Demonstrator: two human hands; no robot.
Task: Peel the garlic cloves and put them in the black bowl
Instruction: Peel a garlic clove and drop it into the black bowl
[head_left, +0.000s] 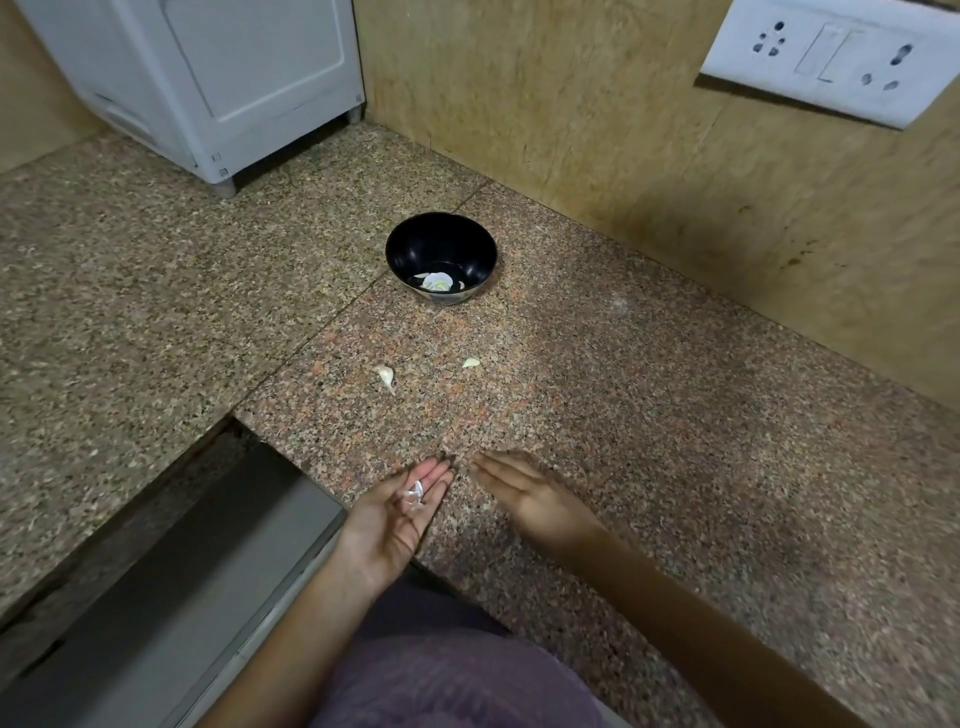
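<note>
Left grip (395, 514) wide: palm up, fingers straight, carrying a few scraps of white garlic skin (415, 493) on the fingers. Right grip (524, 493) wide as well, palm down, fingers straight and together, blurred, holding nothing; resting on the surface (649, 415) or just above it, cannot tell. Both near the front edge, fingertips close together yet apart.

Farther back, near the wall, black bowl (410, 249) upright, with pale peeled cloves (436, 283) in its bottom. Between bowl and grips, well apart from both, two loose garlic cloves: left clove (385, 376) still with a pointed papery tail, right clove (471, 362) smaller, apart from the first.

Speckled granite for the surface, brown and pinkish under the bowl, greyer to the left, with a thin dark seam (322, 332) running diagonally between the two slabs. At lower left, a sunken grey metal channel (182, 571) set into a cut-out. At the back left corner, a white appliance (208, 78) on short feet. Tan stone wall (571, 104) along the back and right, with a white socket plate (831, 57) at upper right. Purple garment (441, 675) at the bottom edge.
</note>
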